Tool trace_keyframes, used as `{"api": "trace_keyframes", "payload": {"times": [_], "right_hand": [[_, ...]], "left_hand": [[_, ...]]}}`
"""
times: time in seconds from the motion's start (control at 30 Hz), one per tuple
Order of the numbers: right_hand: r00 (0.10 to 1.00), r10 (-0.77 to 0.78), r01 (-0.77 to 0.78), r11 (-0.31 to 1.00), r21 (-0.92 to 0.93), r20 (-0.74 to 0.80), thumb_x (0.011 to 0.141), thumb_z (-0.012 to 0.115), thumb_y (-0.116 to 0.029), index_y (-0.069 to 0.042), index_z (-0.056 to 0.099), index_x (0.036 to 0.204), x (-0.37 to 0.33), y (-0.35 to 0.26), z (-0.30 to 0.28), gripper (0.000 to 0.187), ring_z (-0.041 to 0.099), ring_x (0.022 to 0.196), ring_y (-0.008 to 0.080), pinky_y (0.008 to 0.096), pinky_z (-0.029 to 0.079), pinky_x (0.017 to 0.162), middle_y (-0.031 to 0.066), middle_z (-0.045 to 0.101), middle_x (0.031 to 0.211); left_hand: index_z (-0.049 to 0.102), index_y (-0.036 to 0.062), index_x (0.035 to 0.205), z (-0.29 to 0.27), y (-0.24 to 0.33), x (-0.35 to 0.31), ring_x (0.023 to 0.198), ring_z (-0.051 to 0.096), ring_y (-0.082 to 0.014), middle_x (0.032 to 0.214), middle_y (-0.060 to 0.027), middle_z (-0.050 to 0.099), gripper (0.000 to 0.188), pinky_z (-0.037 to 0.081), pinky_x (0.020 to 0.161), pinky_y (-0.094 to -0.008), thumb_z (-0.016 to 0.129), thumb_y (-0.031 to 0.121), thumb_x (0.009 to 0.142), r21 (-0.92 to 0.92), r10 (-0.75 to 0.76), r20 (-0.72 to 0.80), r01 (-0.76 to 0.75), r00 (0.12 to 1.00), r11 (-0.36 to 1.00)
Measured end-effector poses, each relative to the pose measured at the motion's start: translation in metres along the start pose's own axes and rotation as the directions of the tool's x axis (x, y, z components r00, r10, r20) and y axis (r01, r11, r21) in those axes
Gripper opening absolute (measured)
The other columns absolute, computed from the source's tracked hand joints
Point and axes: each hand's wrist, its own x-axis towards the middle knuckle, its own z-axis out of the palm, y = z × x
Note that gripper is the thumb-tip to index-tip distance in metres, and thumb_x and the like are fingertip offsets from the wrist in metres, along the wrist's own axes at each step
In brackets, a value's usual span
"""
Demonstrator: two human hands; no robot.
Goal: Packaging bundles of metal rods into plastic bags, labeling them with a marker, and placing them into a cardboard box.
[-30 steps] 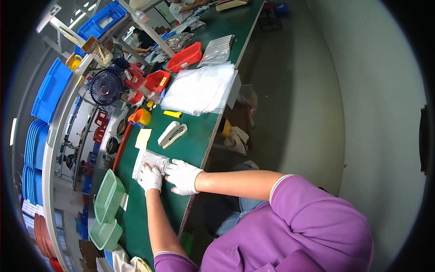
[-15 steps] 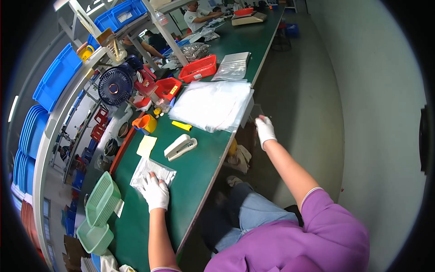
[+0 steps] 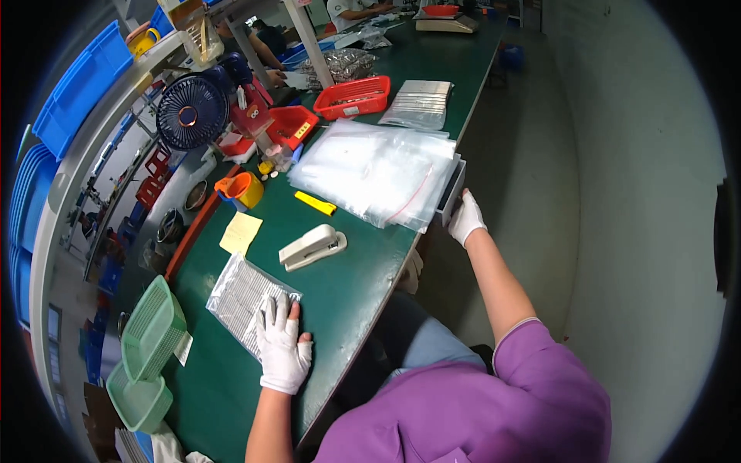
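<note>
My left hand (image 3: 282,345), in a white glove with bare fingertips, lies on a clear plastic bag (image 3: 241,297) packed with thin, pale rods in rows. Its fingers are stretched out over the bag's near right part. Off the table's right edge, my gloved right hand (image 3: 468,219) is closed at the front of a grey drawer (image 3: 455,190). Part of its fingers is hidden there. The drawer stands partly pulled out under a stack of large clear plastic bags (image 3: 370,166). A cream stapler (image 3: 312,246) and a yellow paper slip (image 3: 241,233) lie beyond the bag of rods.
Light green baskets (image 3: 154,328) stand at the left. Farther up are a yellow cutter (image 3: 315,203), an orange-yellow cup (image 3: 245,189), red trays (image 3: 353,97) and a dark fan (image 3: 191,113). A shelf with blue bins (image 3: 83,89) runs along the left. A co-worker's arm (image 3: 266,50) shows at the back.
My right hand has come up against the drawer, which shows farther out with its dark inside visible. My left hand has shifted toward the bag's near right side, uncovering more rods. The view has shifted.
</note>
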Motion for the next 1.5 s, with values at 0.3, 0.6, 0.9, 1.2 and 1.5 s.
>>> {"api": "trace_keyframes", "payload": {"times": [0.3,0.6,0.9,1.2,1.5], "right_hand": [[0.545,-0.812,0.542,0.149,-0.827,0.211,0.084,0.060,-0.024,-0.008,0.061,0.098,-0.026,-0.054,-0.024,0.021,0.061,0.083,0.0252,0.0362,0.049,0.071,0.0108,0.062,0.096],[0.928,0.226,0.334,-0.859,-0.388,0.298,0.075,0.053,-0.053,-0.007,0.066,0.103,-0.079,-0.043,0.086,0.055,0.061,0.097,0.0335,0.0374,0.045,0.089,0.0201,0.063,0.103],[0.878,0.310,0.448,-0.801,-0.397,0.364,0.083,0.050,-0.047,-0.009,0.061,0.112,-0.030,-0.047,0.061,0.049,0.057,0.104,0.0347,0.0370,0.044,0.088,0.0201,0.060,0.111],[0.947,0.141,0.270,-0.838,-0.475,0.289,0.080,0.057,-0.042,-0.007,0.067,0.099,-0.070,-0.059,0.088,0.041,0.059,0.094,0.0360,0.0386,0.046,0.081,0.0185,0.064,0.099],[0.821,-0.147,0.133,-0.890,-0.435,0.552,0.080,0.058,-0.024,-0.009,0.067,0.084,-0.138,-0.088,0.096,0.018,0.061,0.083,0.0351,0.0424,0.049,0.073,0.0160,0.064,0.086]], "left_hand": [[0.048,0.0005,0.124,0.007,0.009,-0.009,0.126,0.031,-0.0420,0.135,-0.0177,0.040,0.053,0.017,0.106,-0.0559,0.056,0.022,0.077,-0.009,0.053,0.012,-0.053,0.999,0.999],[0.050,0.0012,0.123,0.011,0.002,-0.008,0.124,0.036,-0.0374,0.132,-0.0150,0.045,0.050,0.022,0.105,-0.0532,0.055,0.028,0.080,0.037,0.046,-0.049,-0.044,0.998,0.998],[0.054,0.0023,0.120,0.015,-0.001,-0.017,0.124,0.036,-0.0334,0.129,-0.0124,0.046,0.047,0.021,0.106,-0.0516,0.052,0.032,0.083,-0.022,0.030,-0.121,-0.032,0.992,0.999],[0.056,0.0016,0.118,0.015,0.001,-0.016,0.125,0.035,-0.0349,0.130,-0.0141,0.046,0.047,0.020,0.106,-0.0516,0.052,0.031,0.082,-0.087,-0.008,-0.125,-0.003,0.992,0.996],[0.055,0.0022,0.119,0.013,-0.001,-0.022,0.127,0.033,-0.0350,0.130,-0.0137,0.045,0.048,0.018,0.108,-0.0518,0.053,0.032,0.081,-0.121,-0.025,-0.103,0.013,0.994,0.993]]}}
